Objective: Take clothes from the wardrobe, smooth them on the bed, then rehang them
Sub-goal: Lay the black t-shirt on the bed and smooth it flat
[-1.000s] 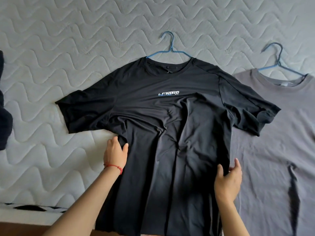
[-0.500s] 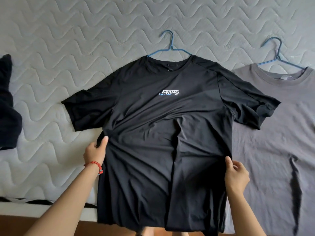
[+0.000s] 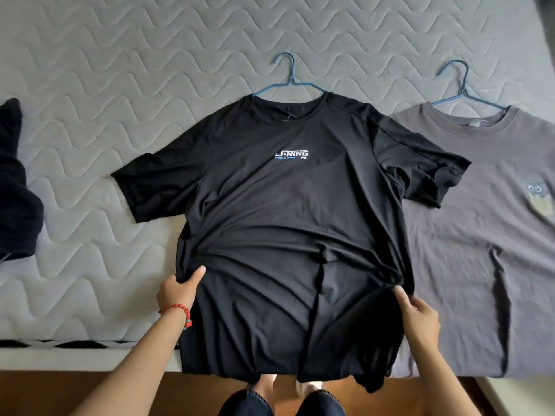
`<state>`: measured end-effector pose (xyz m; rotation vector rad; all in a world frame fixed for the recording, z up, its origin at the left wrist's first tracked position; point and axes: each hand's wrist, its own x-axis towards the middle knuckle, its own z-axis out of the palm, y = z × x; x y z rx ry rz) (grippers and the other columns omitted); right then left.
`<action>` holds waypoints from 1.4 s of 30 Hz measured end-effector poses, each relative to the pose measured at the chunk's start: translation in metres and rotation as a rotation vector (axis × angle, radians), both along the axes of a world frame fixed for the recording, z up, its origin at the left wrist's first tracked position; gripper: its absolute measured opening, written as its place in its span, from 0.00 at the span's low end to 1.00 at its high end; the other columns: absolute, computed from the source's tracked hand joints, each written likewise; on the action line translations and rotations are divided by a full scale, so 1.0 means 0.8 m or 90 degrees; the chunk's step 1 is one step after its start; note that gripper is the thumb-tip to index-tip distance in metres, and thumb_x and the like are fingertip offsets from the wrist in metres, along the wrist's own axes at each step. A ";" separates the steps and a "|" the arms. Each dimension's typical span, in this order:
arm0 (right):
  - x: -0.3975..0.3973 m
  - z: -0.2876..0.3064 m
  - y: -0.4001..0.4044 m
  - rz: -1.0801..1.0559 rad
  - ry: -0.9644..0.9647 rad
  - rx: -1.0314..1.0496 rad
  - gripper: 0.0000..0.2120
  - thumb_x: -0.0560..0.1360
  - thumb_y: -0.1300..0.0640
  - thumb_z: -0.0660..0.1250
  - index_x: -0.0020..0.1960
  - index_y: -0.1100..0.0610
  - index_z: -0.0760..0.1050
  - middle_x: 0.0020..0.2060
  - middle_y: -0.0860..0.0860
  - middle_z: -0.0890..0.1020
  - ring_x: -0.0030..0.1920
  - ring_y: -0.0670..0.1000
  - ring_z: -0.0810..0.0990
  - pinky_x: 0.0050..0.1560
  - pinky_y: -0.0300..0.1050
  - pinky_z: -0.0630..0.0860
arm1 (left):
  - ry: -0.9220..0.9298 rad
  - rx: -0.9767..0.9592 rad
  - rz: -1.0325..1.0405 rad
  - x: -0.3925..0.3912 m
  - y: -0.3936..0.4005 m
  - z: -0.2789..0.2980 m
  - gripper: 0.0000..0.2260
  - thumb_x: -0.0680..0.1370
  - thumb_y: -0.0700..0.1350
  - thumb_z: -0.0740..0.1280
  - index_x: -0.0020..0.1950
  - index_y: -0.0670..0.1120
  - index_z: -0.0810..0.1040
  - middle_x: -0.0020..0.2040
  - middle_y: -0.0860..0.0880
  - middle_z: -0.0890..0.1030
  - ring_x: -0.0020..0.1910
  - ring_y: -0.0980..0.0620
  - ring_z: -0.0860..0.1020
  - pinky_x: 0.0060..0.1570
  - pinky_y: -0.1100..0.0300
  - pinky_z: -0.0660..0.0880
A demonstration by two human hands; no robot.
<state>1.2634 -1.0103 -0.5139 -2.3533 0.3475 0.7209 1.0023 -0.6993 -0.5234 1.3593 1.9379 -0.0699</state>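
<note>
A black T-shirt (image 3: 285, 211) with a small white and blue chest logo lies face up on the quilted grey bed (image 3: 120, 70), still on its blue hanger (image 3: 288, 82). My left hand (image 3: 177, 291), with a red bead bracelet at the wrist, pinches the shirt's left side seam, thumb on top. My right hand (image 3: 419, 315) grips the right side seam the same way. The fabric is pulled taut between them, with creases near the waist. The hem hangs over the bed's front edge.
A grey T-shirt (image 3: 486, 235) on a second blue hanger (image 3: 462, 88) lies to the right, under the black sleeve. A dark garment (image 3: 15, 187) sits at the left edge. Wooden floor (image 3: 45, 391) and my feet show below the bed.
Both hands moved outward from the shirt's front to its side seams and took hold. The fabric spread wider and the middle folds flattened. The view shifted back from the bed.
</note>
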 end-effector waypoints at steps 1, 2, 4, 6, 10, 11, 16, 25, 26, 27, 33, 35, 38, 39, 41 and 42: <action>-0.008 0.001 -0.008 0.011 0.037 0.027 0.24 0.73 0.45 0.67 0.29 0.59 0.62 0.25 0.52 0.69 0.28 0.51 0.68 0.31 0.45 0.63 | 0.007 -0.023 -0.006 -0.009 -0.010 0.000 0.21 0.69 0.55 0.71 0.46 0.38 0.76 0.50 0.37 0.80 0.53 0.37 0.77 0.48 0.50 0.72; -0.017 0.001 -0.016 0.025 0.081 0.054 0.21 0.73 0.47 0.68 0.31 0.60 0.68 0.27 0.52 0.75 0.30 0.51 0.73 0.33 0.46 0.68 | 0.015 -0.045 -0.015 -0.018 -0.021 0.000 0.21 0.69 0.54 0.72 0.48 0.37 0.77 0.51 0.37 0.80 0.53 0.37 0.77 0.51 0.49 0.73; -0.034 -0.002 -0.030 0.067 0.157 0.065 0.10 0.73 0.53 0.69 0.40 0.60 0.77 0.36 0.53 0.82 0.39 0.53 0.80 0.42 0.48 0.75 | 0.029 -0.077 -0.038 -0.037 -0.039 -0.003 0.20 0.70 0.51 0.72 0.50 0.35 0.78 0.52 0.36 0.81 0.53 0.36 0.77 0.53 0.47 0.74; -0.045 -0.006 -0.043 0.090 0.129 0.032 0.09 0.75 0.55 0.67 0.40 0.60 0.77 0.37 0.55 0.82 0.41 0.55 0.80 0.42 0.48 0.74 | 0.033 -0.063 -0.048 -0.054 -0.052 -0.002 0.17 0.73 0.48 0.69 0.48 0.33 0.78 0.50 0.33 0.81 0.51 0.35 0.77 0.50 0.49 0.72; -0.043 -0.002 -0.063 -0.029 0.005 -0.054 0.21 0.77 0.51 0.62 0.30 0.63 0.66 0.26 0.57 0.73 0.30 0.56 0.71 0.32 0.46 0.65 | 0.051 0.058 0.029 -0.082 -0.067 0.003 0.19 0.77 0.48 0.63 0.40 0.31 0.77 0.45 0.31 0.79 0.47 0.32 0.76 0.44 0.50 0.68; -0.042 -0.001 -0.069 -0.035 0.005 -0.066 0.22 0.77 0.50 0.62 0.30 0.63 0.65 0.26 0.57 0.71 0.29 0.56 0.70 0.31 0.46 0.63 | 0.045 0.062 0.039 -0.088 -0.072 0.003 0.19 0.77 0.49 0.62 0.40 0.32 0.76 0.45 0.32 0.79 0.48 0.32 0.75 0.43 0.51 0.67; -0.046 0.002 -0.088 0.101 0.064 -0.060 0.22 0.74 0.50 0.66 0.40 0.72 0.71 0.37 0.68 0.76 0.41 0.65 0.76 0.39 0.50 0.69 | 0.021 0.005 -0.032 -0.105 -0.102 -0.004 0.16 0.75 0.48 0.67 0.44 0.33 0.77 0.48 0.34 0.80 0.49 0.35 0.76 0.45 0.52 0.69; -0.079 0.058 -0.117 0.033 0.059 -0.148 0.19 0.76 0.56 0.62 0.65 0.61 0.70 0.61 0.65 0.75 0.61 0.65 0.72 0.59 0.54 0.69 | 0.035 0.064 0.015 -0.140 -0.134 0.050 0.12 0.75 0.39 0.65 0.54 0.33 0.77 0.56 0.32 0.79 0.58 0.35 0.75 0.58 0.48 0.70; -0.087 0.068 -0.116 0.048 0.069 -0.145 0.19 0.76 0.56 0.62 0.65 0.62 0.70 0.61 0.64 0.76 0.62 0.64 0.72 0.60 0.53 0.69 | 0.020 0.051 0.015 -0.146 -0.141 0.060 0.13 0.75 0.40 0.65 0.56 0.34 0.76 0.57 0.33 0.79 0.58 0.36 0.75 0.58 0.49 0.70; -0.098 0.077 -0.114 0.072 0.079 -0.139 0.19 0.76 0.56 0.62 0.64 0.62 0.71 0.61 0.63 0.76 0.62 0.64 0.72 0.60 0.52 0.68 | 0.005 0.038 0.003 -0.153 -0.149 0.069 0.13 0.74 0.40 0.66 0.55 0.34 0.77 0.55 0.34 0.79 0.57 0.37 0.76 0.57 0.50 0.71; -0.193 0.127 -0.065 0.207 0.124 -0.053 0.12 0.75 0.58 0.65 0.57 0.60 0.77 0.54 0.58 0.82 0.57 0.59 0.77 0.53 0.46 0.69 | -0.114 -0.073 -0.072 -0.202 -0.187 0.116 0.08 0.73 0.38 0.68 0.50 0.38 0.79 0.51 0.37 0.81 0.52 0.43 0.79 0.53 0.55 0.73; -0.231 0.140 -0.038 0.230 0.145 -0.029 0.11 0.74 0.58 0.65 0.55 0.60 0.78 0.51 0.58 0.82 0.55 0.57 0.78 0.51 0.44 0.69 | -0.131 -0.113 -0.106 -0.227 -0.188 0.130 0.06 0.73 0.40 0.68 0.48 0.41 0.79 0.50 0.40 0.81 0.50 0.44 0.79 0.53 0.56 0.74; -0.290 0.157 0.013 0.271 0.169 -0.008 0.11 0.74 0.57 0.65 0.55 0.58 0.79 0.48 0.57 0.83 0.51 0.55 0.79 0.50 0.42 0.69 | -0.136 -0.153 -0.163 -0.272 -0.177 0.153 0.02 0.73 0.43 0.68 0.43 0.49 0.76 0.46 0.45 0.82 0.49 0.48 0.80 0.51 0.61 0.74; -0.311 0.162 0.032 0.289 0.173 -0.009 0.11 0.74 0.57 0.65 0.55 0.58 0.78 0.49 0.57 0.83 0.51 0.55 0.79 0.49 0.40 0.69 | -0.139 -0.159 -0.171 -0.291 -0.169 0.160 0.04 0.74 0.44 0.67 0.41 0.52 0.74 0.45 0.47 0.81 0.49 0.49 0.80 0.50 0.62 0.73; -0.356 0.173 0.074 0.326 0.179 -0.014 0.11 0.74 0.57 0.65 0.55 0.58 0.78 0.50 0.56 0.82 0.52 0.54 0.79 0.48 0.39 0.68 | -0.144 -0.171 -0.178 -0.335 -0.150 0.175 0.07 0.74 0.45 0.67 0.38 0.55 0.72 0.43 0.49 0.80 0.48 0.51 0.79 0.50 0.63 0.73; -0.380 0.178 0.096 0.345 0.176 -0.011 0.12 0.74 0.57 0.65 0.55 0.57 0.78 0.51 0.56 0.82 0.52 0.53 0.78 0.48 0.39 0.68 | -0.147 -0.176 -0.173 -0.358 -0.137 0.183 0.08 0.74 0.46 0.67 0.38 0.56 0.71 0.42 0.50 0.80 0.46 0.52 0.79 0.51 0.63 0.73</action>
